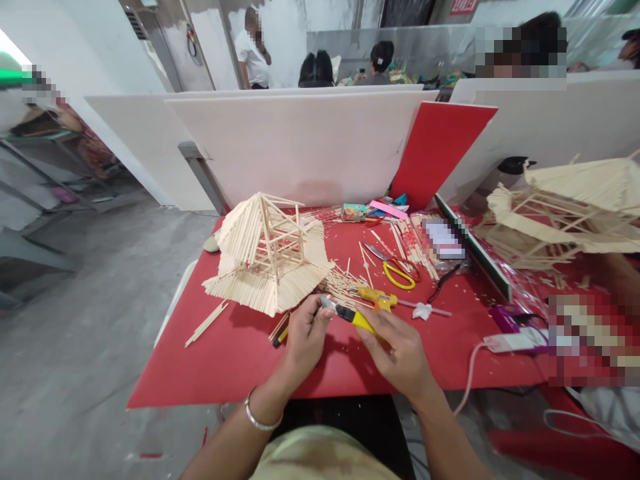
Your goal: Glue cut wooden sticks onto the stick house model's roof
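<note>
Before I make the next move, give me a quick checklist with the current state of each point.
1. Right hand gripping the yellow cutter: ok.
2. Left hand well clear of the cutter's front end: not ok, it is right there.
3. Stick model standing on the red tabletop: ok.
4. Scissors set down, out of both hands: ok.
5. Glue gun cool: cannot tell.
</note>
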`<state>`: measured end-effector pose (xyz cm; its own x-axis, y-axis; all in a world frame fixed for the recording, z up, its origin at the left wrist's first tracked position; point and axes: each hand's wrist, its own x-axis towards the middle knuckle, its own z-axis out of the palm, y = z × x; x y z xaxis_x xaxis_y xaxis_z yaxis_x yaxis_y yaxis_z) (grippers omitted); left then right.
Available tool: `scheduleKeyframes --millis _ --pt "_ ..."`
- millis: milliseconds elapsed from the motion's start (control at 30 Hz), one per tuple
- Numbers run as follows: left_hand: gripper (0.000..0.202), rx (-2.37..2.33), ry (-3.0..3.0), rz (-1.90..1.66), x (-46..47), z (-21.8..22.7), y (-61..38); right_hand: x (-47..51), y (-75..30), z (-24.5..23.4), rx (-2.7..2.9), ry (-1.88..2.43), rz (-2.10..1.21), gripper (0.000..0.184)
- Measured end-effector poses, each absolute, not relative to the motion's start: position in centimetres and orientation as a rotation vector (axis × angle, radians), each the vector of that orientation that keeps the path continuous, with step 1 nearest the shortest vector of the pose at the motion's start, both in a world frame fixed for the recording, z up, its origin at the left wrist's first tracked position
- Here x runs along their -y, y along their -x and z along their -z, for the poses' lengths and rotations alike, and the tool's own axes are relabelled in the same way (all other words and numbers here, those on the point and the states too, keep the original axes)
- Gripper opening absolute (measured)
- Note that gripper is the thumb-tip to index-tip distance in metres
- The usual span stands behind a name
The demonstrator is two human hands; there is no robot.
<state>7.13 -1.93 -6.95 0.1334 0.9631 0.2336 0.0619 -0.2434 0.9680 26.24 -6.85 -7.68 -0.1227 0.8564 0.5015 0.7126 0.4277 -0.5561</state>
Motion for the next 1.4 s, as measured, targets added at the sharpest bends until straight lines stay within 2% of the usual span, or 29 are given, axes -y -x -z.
scheduleKeyframes --millis 167,500,833,1000,1400 --pt "0.022 -1.054 -1.55 -1.257 2.0 7.0 -6.9 7.0 -26.3 7.8 1.885 1.315 -0.222 0.047" --pt "0.035 -1.035 -1.523 -1.283 2.0 8.1 -6.7 7.2 -25.8 7.9 1.832 1.242 -0.165 0.049" --pt "0.034 -1.009 -1.568 -1.296 2.0 8.5 -6.4 7.2 -25.2 8.2 1.822 1.235 -0.17 0.053" --pt "0.027 -1.038 -1.559 -1.327 2.1 8.4 -6.6 7.4 -25.2 8.1 1.83 1.241 -0.153 0.054" --pt "0.033 -0.986 -1.252 -1.459 2.9 8.8 -7.1 7.6 -24.6 7.3 1.851 1.27 0.129 0.055"
